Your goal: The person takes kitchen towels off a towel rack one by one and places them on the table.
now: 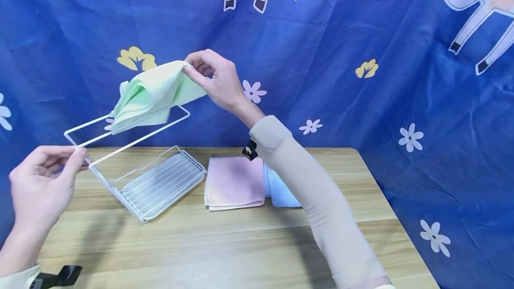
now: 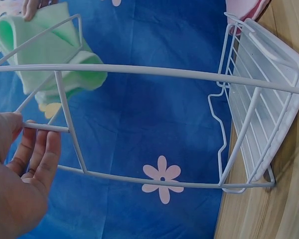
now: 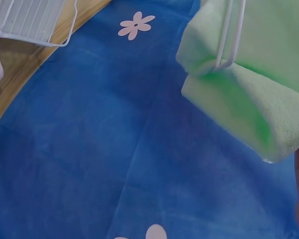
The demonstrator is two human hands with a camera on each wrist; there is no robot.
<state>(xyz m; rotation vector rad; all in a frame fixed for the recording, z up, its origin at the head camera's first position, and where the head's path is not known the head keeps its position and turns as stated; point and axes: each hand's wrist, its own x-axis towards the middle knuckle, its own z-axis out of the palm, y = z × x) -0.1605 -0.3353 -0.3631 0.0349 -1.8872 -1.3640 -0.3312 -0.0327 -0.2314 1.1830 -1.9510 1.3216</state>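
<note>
A white wire rack with a ribbed tray base stands at the left of the table. At the end of its upper frame, my left hand grips a short white bar between thumb and fingers. A pale green towel hangs loosely folded over the upper bars at the rack's far end. My right hand pinches the towel's upper edge between thumb and fingers, above the rack. In the right wrist view, a looped wire end crosses the green towel, and only part of the hand shows at the right edge.
Right of the rack, a folded pink towel lies on the wooden table. Beside it is a folded blue towel, partly hidden by my right sleeve. A blue patterned cloth hangs behind the table.
</note>
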